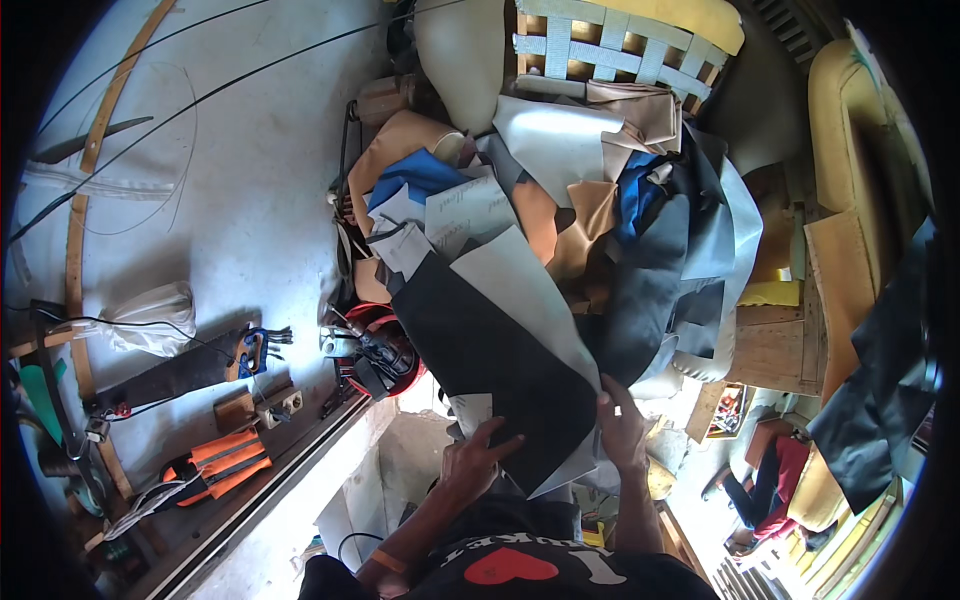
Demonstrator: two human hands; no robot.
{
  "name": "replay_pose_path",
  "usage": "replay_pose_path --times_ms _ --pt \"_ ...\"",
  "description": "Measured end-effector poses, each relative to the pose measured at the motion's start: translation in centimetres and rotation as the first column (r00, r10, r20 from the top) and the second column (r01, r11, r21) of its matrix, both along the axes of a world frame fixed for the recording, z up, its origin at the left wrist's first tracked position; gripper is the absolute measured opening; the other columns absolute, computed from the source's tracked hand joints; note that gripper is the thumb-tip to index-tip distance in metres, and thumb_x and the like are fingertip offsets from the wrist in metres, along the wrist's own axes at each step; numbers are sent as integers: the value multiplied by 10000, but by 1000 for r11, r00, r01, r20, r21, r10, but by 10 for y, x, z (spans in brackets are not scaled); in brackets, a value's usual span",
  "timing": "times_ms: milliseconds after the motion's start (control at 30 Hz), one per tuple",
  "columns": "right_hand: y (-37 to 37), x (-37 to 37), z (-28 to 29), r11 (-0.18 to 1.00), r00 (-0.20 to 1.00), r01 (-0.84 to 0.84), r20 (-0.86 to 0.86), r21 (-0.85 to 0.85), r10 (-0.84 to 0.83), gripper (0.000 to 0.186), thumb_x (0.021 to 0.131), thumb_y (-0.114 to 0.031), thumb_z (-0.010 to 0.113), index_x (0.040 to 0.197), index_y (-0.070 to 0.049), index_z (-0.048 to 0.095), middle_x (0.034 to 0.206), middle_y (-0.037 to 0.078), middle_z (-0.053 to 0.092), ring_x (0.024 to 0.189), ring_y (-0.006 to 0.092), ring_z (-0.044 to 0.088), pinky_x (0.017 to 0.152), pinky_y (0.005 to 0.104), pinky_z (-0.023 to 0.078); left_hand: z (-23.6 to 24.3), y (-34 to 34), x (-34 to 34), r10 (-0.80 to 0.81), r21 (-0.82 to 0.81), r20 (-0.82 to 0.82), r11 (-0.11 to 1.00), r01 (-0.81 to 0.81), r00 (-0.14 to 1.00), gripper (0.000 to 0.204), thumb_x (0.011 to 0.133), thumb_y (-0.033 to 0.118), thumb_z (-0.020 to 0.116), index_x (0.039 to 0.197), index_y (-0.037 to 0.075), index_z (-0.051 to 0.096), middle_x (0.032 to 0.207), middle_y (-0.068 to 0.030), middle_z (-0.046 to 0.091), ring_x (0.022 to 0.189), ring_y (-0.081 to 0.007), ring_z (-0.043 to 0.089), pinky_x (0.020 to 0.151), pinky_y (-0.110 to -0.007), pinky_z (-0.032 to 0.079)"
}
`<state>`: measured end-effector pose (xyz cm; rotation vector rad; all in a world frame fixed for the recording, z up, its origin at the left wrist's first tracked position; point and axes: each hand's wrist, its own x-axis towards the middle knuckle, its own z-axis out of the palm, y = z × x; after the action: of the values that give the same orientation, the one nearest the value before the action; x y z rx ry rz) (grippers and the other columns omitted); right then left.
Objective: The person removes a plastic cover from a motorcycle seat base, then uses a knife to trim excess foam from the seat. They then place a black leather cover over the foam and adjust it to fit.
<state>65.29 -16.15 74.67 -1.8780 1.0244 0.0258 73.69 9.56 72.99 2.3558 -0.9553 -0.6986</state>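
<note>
A long black sheet of upholstery material, apparently leatherette, slants across the middle toward me, with a pale grey-white sheet under and beside it. My left hand is closed at the near left edge of the black sheet, one finger stretched across its surface. At the right edge my right hand grips the sheets, its fingers partly hidden behind them. Beyond lies a heap of cut pieces: a blue piece, a tan piece, a silver piece and a dark sheet.
A webbed yellow seat frame stands at the back. On the left, a handsaw and an orange-black bundle lie by the pale wall. A red container of tools is beside the heap. Another person in red is at lower right.
</note>
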Motion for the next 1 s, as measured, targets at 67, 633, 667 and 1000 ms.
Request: replay_pose_path --times_ms 67,633,667,1000 --pt "8 6 18 996 996 -86 31 16 86 424 997 -299 631 1312 -15 635 1213 202 691 1141 295 669 988 378 498 6 -2 1 31 7 -22 999 -31 999 626 704 -2 734 1214 363 734 1337 -52 612 884 -259 744 652 -388 617" --pt "20 -19 100 911 970 239 -35 337 -241 289 954 -299 724 951 -12 689 740 41 610 738 102 529 678 333 457 11 42 14 -69 -6 -241 998 70 968 319 930 131 693 1249 119 696 1156 -114 704 1014 -306 708 822 -411 580" --pt "24 -29 105 889 967 225 21 399 -255 310 950 -323 739 927 -19 687 727 22 591 734 87 509 666 326 444 8 44 14 -128 -57 -236 991 117 963 317 945 147 688 1258 93 686 1141 -131 708 1021 -314 703 832 -406 575" --pt "143 -169 138 555 750 257 199 791 -631 330 1000 -354 684 884 -45 666 773 -44 569 785 55 515 711 282 418 71 -61 -13 -628 -229 -384 775 589 677 744 819 270 786 1418 -8 443 1308 -266 552 1245 -448 542 1029 -482 452"
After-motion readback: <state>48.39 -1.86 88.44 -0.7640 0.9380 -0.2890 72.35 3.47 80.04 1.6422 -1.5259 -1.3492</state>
